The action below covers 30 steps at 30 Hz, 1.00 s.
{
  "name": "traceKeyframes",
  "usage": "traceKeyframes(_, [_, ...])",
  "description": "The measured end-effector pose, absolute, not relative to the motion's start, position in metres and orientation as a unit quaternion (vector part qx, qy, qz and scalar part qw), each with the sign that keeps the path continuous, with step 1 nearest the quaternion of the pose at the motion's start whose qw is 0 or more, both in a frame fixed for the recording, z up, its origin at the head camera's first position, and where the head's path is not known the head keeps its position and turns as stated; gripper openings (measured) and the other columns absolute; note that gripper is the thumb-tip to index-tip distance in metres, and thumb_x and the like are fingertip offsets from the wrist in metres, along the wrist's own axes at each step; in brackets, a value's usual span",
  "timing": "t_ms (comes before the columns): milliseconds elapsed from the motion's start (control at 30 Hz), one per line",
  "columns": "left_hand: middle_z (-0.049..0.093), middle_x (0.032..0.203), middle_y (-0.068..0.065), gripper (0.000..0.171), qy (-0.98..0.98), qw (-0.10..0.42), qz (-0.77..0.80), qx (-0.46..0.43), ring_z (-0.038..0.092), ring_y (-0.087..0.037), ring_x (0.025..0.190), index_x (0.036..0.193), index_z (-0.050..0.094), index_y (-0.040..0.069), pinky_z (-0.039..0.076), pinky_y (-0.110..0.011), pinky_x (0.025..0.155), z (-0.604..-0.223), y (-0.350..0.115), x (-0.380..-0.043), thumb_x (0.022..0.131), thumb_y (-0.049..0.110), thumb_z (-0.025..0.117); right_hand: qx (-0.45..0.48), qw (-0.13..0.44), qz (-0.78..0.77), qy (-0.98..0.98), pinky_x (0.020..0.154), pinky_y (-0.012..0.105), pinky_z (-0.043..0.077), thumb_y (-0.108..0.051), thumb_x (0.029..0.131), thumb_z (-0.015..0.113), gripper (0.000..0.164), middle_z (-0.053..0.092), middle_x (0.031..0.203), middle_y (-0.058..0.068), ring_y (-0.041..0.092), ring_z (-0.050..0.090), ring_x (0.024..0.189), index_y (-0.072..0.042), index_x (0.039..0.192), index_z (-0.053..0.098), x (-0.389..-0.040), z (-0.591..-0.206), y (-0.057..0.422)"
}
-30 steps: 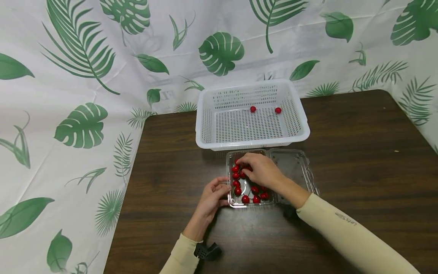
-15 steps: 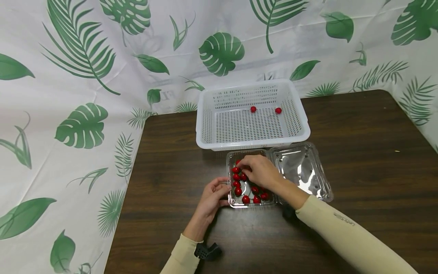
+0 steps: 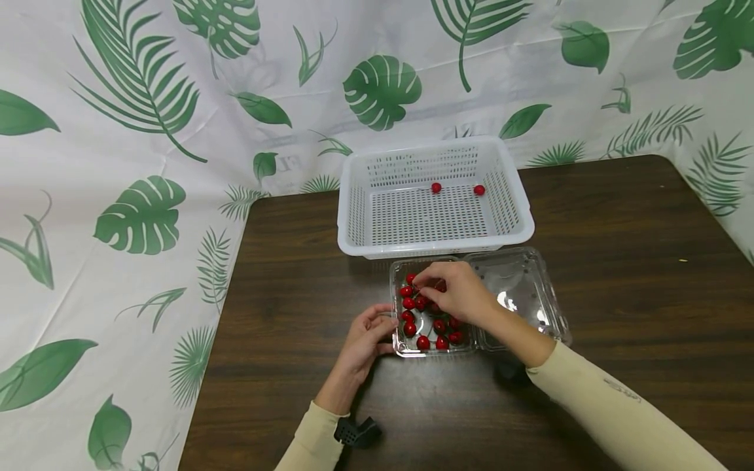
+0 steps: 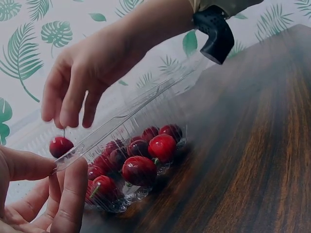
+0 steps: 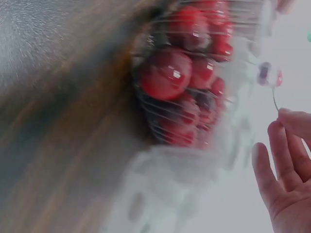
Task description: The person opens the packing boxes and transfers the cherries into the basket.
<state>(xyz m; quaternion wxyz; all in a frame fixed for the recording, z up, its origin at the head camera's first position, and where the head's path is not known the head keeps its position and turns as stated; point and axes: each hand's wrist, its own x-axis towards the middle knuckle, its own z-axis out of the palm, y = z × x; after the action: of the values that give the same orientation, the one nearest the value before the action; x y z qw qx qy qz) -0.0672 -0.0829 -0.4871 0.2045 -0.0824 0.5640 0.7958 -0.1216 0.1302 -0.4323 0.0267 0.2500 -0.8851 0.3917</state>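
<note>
My right hand (image 3: 456, 291) pinches a cherry (image 4: 61, 146) by its thin stem, between thumb and index finger. In both wrist views that cherry hangs beneath the fingertips, near the rim of a clear plastic clamshell box (image 3: 396, 340). Red cherries (image 3: 442, 342) lie loose inside the box, some behind my right hand in the head view. On the box's left side my left hand (image 3: 366, 337) grips the wall, thumb over the rim and fingers outside. The hinged lid (image 3: 518, 288) lies folded back to the right, partly behind the right forearm.
Behind the box stands a white perforated plastic basket (image 3: 436, 250) with two cherries (image 3: 479, 190) in it. Both rest on a dark wooden table (image 3: 618, 275). A leaf-patterned white sheet (image 3: 283, 144) hangs along the table's back and left sides.
My right hand has lifted slightly and shifted right, drawing the cherry up by its stem. The lid swung down to the right, then rose slightly. My left hand has stayed still.
</note>
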Motion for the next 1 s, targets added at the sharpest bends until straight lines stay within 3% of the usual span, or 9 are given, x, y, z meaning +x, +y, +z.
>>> traceKeyframes(467, [0.061, 0.087, -0.003, 0.038, 0.569, 0.206, 0.791, -0.086, 0.058, -0.012, 0.076, 0.126, 0.048, -0.01, 0.054, -0.024, 0.053, -0.486, -0.083, -0.068, 0.091, -0.003, 0.06, 0.218, 0.074, 0.441, -0.867, 0.072, 0.036, 0.058, 0.0, 0.083, 0.076, 0.016, 0.072, 0.092, 0.004, 0.017, 0.067, 0.08, -0.005, 0.098, 0.074, -0.134, -0.388, 0.161])
traceKeyframes(733, [0.06, 0.084, -0.001, 0.038, 0.574, 0.205, 0.788, -0.087, 0.057, -0.012, 0.075, 0.126, 0.049, -0.009, 0.054, -0.024, 0.053, -0.487, -0.083, -0.068, 0.091, -0.002, 0.061, 0.135, 0.122, 0.447, -0.876, 0.069, 0.014, 0.051, -0.005, 0.085, 0.075, 0.015, 0.073, 0.095, 0.01, 0.022, 0.068, 0.081, -0.002, 0.1, 0.074, -0.154, -0.381, 0.184])
traceKeyframes(1000, [0.06, 0.086, -0.002, 0.039, 0.574, 0.203, 0.789, -0.082, 0.059, -0.013, 0.075, 0.127, 0.048, -0.01, 0.054, -0.023, 0.052, -0.488, -0.083, -0.068, 0.091, -0.001, 0.061, 0.06, 0.186, 0.431, -0.881, 0.067, 0.007, 0.045, -0.003, 0.084, 0.076, 0.012, 0.073, 0.09, 0.013, 0.022, 0.066, 0.078, -0.001, 0.096, 0.075, -0.174, -0.394, 0.203])
